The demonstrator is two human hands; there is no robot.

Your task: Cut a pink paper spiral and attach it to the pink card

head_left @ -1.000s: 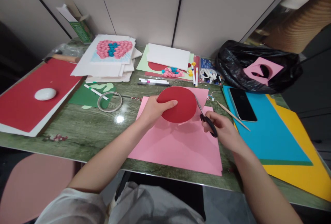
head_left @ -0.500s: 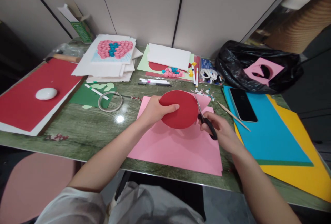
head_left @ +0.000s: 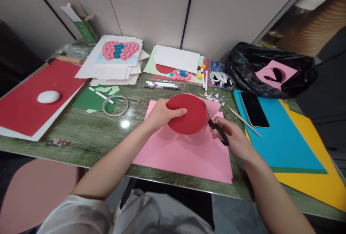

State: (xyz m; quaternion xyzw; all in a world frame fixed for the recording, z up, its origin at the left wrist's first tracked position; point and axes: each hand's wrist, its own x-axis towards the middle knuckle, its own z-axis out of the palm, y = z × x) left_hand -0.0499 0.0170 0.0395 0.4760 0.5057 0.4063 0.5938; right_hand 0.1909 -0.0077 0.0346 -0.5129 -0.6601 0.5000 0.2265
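My left hand [head_left: 164, 113] pinches a red paper circle [head_left: 187, 122], thumb on top and fingers hidden beneath. A pink paper piece [head_left: 212, 106] shows behind the circle's right edge. In my right hand [head_left: 231, 135] is a pair of scissors [head_left: 220, 133] with black handles, fingers wrapped around the loops. The blades point up and left, against the circle's right edge where the pink piece shows. Below both hands, larger pink sheets [head_left: 183, 162] lie flat on the table.
Blue sheets [head_left: 292, 144] with a phone [head_left: 254, 109] and a wooden stick [head_left: 244, 121] lie to the right. Behind them sits a black plastic bag [head_left: 240, 64] with a pink offcut [head_left: 275, 73]. Leftward are a tape roll [head_left: 115, 114], red board [head_left: 40, 115] and white oval object [head_left: 48, 97].
The scissors and my right hand have shifted very slightly right and down. My left hand and the red circle hold nearly the same position.
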